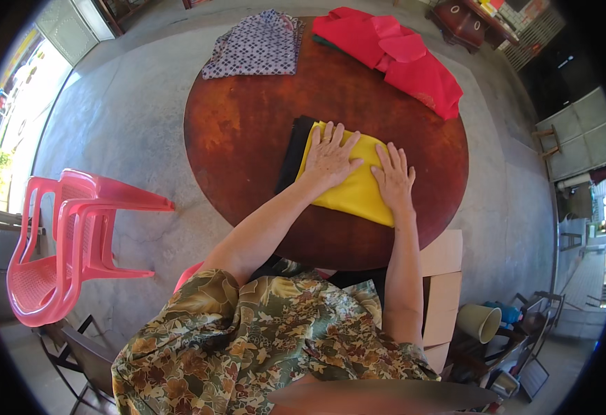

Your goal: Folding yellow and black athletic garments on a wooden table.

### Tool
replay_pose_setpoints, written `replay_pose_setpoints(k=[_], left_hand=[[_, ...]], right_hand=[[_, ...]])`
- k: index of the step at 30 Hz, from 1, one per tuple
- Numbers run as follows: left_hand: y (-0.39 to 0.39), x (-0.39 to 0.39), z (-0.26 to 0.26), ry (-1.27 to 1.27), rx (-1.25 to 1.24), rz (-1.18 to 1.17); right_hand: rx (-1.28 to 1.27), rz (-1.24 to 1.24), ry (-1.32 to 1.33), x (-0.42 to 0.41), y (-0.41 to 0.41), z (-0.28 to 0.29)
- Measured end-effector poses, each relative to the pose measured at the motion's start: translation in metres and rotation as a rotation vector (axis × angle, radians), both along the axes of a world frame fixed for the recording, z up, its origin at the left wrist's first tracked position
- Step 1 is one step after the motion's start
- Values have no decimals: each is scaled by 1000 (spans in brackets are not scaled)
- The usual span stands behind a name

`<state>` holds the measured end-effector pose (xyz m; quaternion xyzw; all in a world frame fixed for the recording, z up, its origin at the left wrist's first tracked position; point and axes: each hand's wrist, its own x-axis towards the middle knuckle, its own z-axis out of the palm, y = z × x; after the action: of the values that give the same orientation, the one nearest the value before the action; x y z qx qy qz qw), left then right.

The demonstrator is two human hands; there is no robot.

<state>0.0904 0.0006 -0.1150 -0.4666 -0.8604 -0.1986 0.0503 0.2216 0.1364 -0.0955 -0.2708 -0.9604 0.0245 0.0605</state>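
Observation:
A folded yellow cloth (357,199) lies on a round wooden table (245,150), with a folded black cloth (293,155) showing along its left side. My left hand (331,158) rests flat on the yellow cloth's upper left part, fingers spread, a ring on one finger. On the cloth's right edge lies my right hand (396,179), its fingers slightly apart. Neither hand grips anything. Whether the black cloth extends beneath the yellow one is hidden.
At the table's far side lie a folded patterned cloth (258,49) and a red cloth (406,57) with some green beneath. Pink plastic chairs (69,233) stand on the left. Cardboard (443,285) is by the table's near right edge, and a bin (479,322) lies beyond it.

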Motion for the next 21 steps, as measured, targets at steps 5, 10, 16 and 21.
replay_pose_setpoints(k=[5,10,16,21], left_hand=[[-7,-10,-5,8,126,7],[-20,-43,-22,-487,690,-36],[-17,-58,-12,-143,150,-110],[-6,-18,-4,104,123,-65]], right_hand=[[8,59,132,2,-1,-18],[5,73,149,-5,-2,-22],[6,7,160,-10,-10,-28],[2,-26,141,-14,-13,-29]])
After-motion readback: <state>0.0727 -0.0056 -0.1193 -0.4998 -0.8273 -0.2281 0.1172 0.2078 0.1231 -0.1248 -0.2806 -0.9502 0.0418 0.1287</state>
